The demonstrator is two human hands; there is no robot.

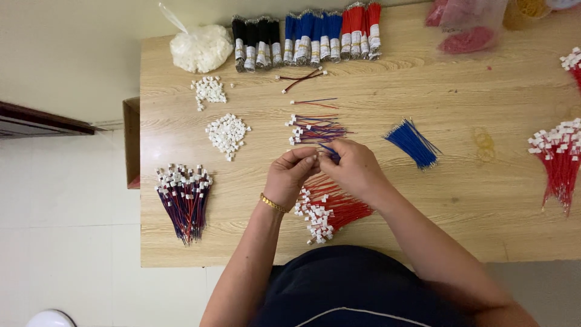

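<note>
My left hand and my right hand meet fingertip to fingertip above the middle of the wooden table. Between them they pinch a small white connector and a thin blue wire. A gold bracelet circles my left wrist. Just under my hands lies a heap of red wires with white connectors. Right behind my fingers sits a small pile of blue and red wires with connectors.
A bundle of finished red-blue wires lies at the left. Two piles of white connectors and a bag of them sit further back. Banded black, blue and red wire bundles line the far edge. Loose blue wires and more red wires lie right.
</note>
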